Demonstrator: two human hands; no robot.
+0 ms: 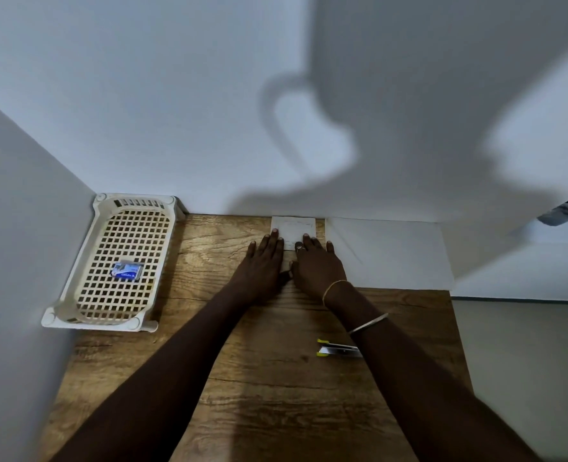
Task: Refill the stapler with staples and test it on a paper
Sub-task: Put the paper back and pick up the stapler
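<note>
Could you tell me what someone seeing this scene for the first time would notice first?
Two bare hands, the left hand and the right hand, lie flat side by side on a small white paper at the far edge of the wooden table. To the left, a cream plastic lattice basket holds a small blue staple box. A yellow-tipped metal stapler lies partly under the right forearm.

Two bare forearms, no sleeves visible. Left hand [263,265]: no ornament visible. Right hand [319,267]: a ring [301,248] on one finger; a thin yellowish band [333,289] around the wrist; a pale, slender bangle [369,323] lower on the forearm. Short, pale fingernails show on both hands.
</note>
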